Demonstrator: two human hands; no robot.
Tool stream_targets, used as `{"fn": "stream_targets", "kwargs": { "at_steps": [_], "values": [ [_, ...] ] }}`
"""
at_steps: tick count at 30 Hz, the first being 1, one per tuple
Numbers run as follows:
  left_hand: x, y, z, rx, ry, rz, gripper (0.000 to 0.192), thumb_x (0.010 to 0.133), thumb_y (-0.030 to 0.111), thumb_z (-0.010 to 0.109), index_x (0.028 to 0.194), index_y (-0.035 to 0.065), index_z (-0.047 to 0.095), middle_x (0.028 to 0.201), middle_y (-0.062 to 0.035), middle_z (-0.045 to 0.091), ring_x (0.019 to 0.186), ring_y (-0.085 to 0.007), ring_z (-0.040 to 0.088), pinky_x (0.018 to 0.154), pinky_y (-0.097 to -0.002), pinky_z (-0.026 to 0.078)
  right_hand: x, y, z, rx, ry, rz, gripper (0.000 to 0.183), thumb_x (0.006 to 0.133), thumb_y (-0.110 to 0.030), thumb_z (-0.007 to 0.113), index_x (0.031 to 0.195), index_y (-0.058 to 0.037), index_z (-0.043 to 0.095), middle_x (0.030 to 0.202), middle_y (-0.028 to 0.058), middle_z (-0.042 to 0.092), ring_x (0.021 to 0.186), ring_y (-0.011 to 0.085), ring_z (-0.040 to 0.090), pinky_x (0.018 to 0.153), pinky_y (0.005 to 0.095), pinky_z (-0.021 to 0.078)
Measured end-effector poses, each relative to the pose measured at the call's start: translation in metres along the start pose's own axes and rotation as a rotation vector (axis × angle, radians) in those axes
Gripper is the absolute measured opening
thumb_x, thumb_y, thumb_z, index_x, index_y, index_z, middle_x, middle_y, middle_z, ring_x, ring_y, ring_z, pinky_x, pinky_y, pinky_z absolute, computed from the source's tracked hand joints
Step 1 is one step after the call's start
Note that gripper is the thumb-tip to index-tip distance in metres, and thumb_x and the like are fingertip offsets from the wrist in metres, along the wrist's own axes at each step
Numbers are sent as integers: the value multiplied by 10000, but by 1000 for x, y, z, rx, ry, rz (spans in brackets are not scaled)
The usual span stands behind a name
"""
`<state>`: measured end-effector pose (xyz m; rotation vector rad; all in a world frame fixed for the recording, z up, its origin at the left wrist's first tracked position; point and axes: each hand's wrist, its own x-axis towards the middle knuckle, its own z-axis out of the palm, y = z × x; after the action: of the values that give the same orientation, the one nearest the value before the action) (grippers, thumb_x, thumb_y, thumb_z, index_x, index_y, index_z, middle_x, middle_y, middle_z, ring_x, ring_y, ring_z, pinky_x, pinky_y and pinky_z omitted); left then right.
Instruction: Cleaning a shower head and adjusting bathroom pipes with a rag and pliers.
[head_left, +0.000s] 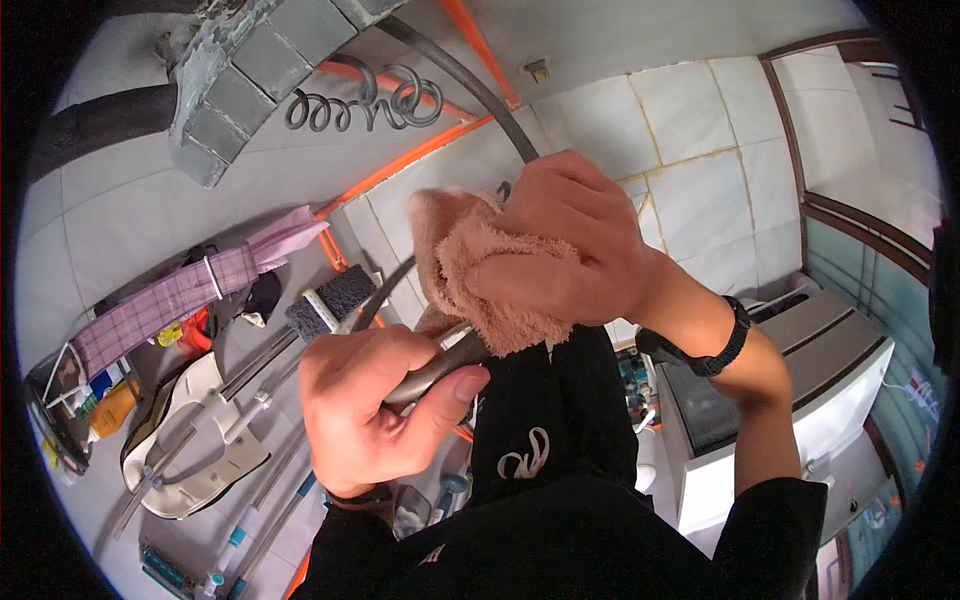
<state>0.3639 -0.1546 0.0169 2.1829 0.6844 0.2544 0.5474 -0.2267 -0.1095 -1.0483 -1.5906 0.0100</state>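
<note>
A dark flexible hose or insulated pipe (469, 90) runs down from the upper middle towards my hands. My right hand (577, 232), raised near the centre, presses a fluffy pinkish-brown cloth (495, 262) around a dark tube. Lower left of it, my left hand (375, 409) grips a bare stretch of dark tube (435, 371) between thumb and fingers, just below the cloth. Another dark stretch (384, 292) curves behind the left hand. Whether these stretches are one piece cannot be told. The cloth hides the tube inside it.
Orange pipes (409, 161) and a coiled grey cable (367, 101) run along the wall. A tiled ledge (281, 67) juts in at upper left. Mops with metal poles (262, 360) and a white toilet seat (202, 442) are at left. A white top-loading washing machine (787, 390) stands at right.
</note>
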Motion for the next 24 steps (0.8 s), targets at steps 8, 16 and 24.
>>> {"fn": "stream_targets", "kwargs": {
  "at_steps": [8, 16, 24],
  "values": [
    [-24, 1, -13, -95, 269, -88, 319, 737, 278, 726, 581, 45, 573, 464, -40, 474, 383, -171, 434, 425, -296, 261, -32, 74, 24, -219, 77, -1, 366, 692, -222, 720, 1041, -217, 612, 1029, 0, 651, 885, 244, 616, 810, 380, 485],
    [-44, -21, -17, -155, 78, -192, 360, 783, 268, 717, 608, -5, 562, 486, -58, 435, 396, -175, 388, 431, -312, 249, -33, 107, 34, -282, 112, 111, 460, 738, -203, 735, 1166, -200, 568, 1206, 31, 593, 1113, 280, 557, 937, 444, 447],
    [-52, -41, -16, -212, -8, -142, 256, 797, 198, 730, 664, 11, 617, 514, -55, 521, 407, -171, 463, 437, -285, 315, -33, 66, -7, 687, -8, 959, 467, 825, 75, 556, 1273, -41, 495, 1328, 91, 508, 1224, 230, 522, 1051, 367, 427]
  ]
}}
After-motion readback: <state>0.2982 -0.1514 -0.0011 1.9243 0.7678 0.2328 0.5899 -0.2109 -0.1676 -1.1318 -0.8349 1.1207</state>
